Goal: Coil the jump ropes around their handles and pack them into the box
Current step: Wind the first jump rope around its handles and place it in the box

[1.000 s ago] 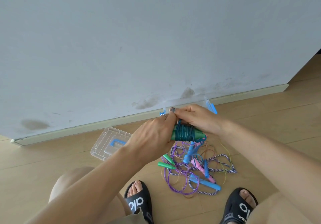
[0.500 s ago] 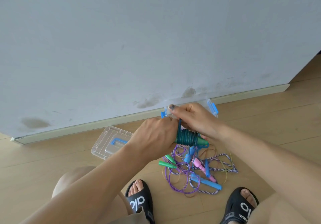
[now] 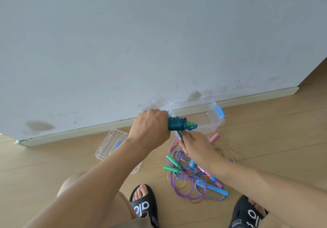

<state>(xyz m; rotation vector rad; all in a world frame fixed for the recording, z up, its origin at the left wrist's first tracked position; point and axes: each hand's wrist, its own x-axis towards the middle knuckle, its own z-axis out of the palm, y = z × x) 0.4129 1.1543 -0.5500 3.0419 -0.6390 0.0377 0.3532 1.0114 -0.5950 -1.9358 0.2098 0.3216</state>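
Note:
My left hand [image 3: 152,128] grips green handles wound with a teal jump rope [image 3: 177,123], held in the air in front of the clear box [image 3: 208,119] by the wall. The handle tips stick out to the right of the coil. Below it, my right hand [image 3: 196,148] pinches the loose teal end that hangs from the coil. On the floor near my feet lies a tangled pile of other jump ropes [image 3: 192,176] in purple, striped and yellow, with green, blue and pink handles.
The box's clear lid [image 3: 113,143] with a blue handle lies on the wooden floor to the left. A grey wall with a skirting board runs behind. My two feet in black sandals [image 3: 144,206] are at the bottom edge.
My right hand has come off the top of the coil and dropped below it, pulling the rope end down. The left hand has lifted the coil slightly, uncovering the box.

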